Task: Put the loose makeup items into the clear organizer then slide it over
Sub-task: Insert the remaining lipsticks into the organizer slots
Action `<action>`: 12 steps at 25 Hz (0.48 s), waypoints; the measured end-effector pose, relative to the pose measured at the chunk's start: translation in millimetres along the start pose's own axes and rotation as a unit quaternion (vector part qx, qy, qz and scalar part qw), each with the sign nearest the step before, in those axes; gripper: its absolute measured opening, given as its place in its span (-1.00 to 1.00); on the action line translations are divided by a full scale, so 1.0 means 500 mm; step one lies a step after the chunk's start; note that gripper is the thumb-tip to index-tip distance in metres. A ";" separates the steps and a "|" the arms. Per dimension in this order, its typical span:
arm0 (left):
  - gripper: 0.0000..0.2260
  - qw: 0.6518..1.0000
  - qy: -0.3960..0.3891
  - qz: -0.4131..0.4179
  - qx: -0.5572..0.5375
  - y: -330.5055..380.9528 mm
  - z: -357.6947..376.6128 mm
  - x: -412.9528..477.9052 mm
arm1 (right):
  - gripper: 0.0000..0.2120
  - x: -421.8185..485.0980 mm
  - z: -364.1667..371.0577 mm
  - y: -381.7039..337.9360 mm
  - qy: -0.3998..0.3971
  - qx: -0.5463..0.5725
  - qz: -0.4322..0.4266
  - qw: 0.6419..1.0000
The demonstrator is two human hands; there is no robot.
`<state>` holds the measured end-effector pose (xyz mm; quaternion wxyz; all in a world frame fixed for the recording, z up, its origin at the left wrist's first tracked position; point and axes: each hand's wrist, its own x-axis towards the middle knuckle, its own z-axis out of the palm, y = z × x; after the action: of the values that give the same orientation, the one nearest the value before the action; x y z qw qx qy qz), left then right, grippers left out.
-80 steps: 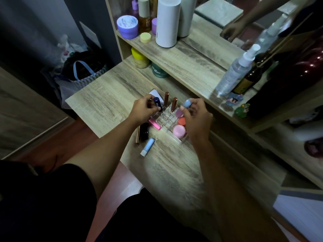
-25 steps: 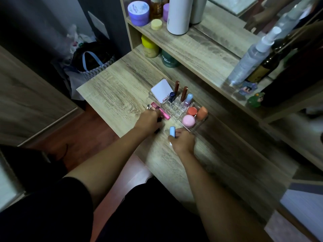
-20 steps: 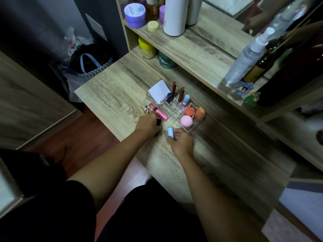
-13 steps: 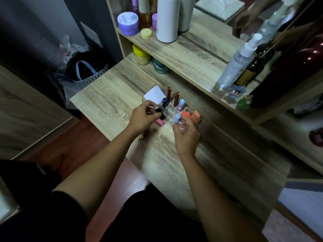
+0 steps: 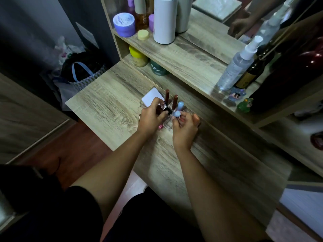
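Over a wooden counter [image 5: 108,109], seen from the head camera looking down, both bare hands meet above the clear organizer [image 5: 167,122], which sits near the counter's back edge, just under a low shelf [image 5: 183,58]; most of the organizer is hidden beneath the hands, so only a few clear cell walls show between them. The left hand [image 5: 150,117] is closed around a dark tube [image 5: 167,109], pinched by its fingertips and tilted toward the organizer's cells, seemingly so its end can be lined up with a slot; the right hand [image 5: 185,127] is closed around a pale blue tube [image 5: 176,114], held upright with its rounded cap up, which suits dropping it straight into a cell. Behind the hands, two brown tubes [image 5: 167,96] and another pale blue tube [image 5: 180,106] already stand upright in the back row, held vertical by the cell walls; a white flat compact [image 5: 152,99] leans at the organizer's far left corner. A pink item [image 5: 160,126] peeks out below the left hand; whether it lies inside the organizer or on the counter cannot be told. By this view the filling is well along, and the slide is not yet begun. The shelf above carries a purple jar [image 5: 124,23], a white cylinder [image 5: 165,20] and a spray bottle [image 5: 236,67], all well apart from the work.
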<state>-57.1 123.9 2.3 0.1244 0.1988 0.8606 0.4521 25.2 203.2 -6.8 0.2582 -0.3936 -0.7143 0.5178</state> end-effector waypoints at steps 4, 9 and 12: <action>-0.79 0.998 0.002 0.039 0.044 -0.001 0.010 0.004 | -0.78 0.004 0.005 0.006 -0.012 -0.020 0.019 1.000; -0.76 0.993 0.003 0.063 0.100 -0.004 0.018 0.006 | -0.79 0.005 0.008 0.000 0.001 -0.039 0.018 0.999; -0.75 0.989 -0.001 0.069 0.131 -0.005 0.024 0.007 | -0.80 0.006 0.011 0.002 0.011 -0.071 0.031 0.997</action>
<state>-55.8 132.8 -6.5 0.0672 0.2728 0.8964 0.3428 19.5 203.0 -9.8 0.2210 -0.4389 -0.7337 0.4693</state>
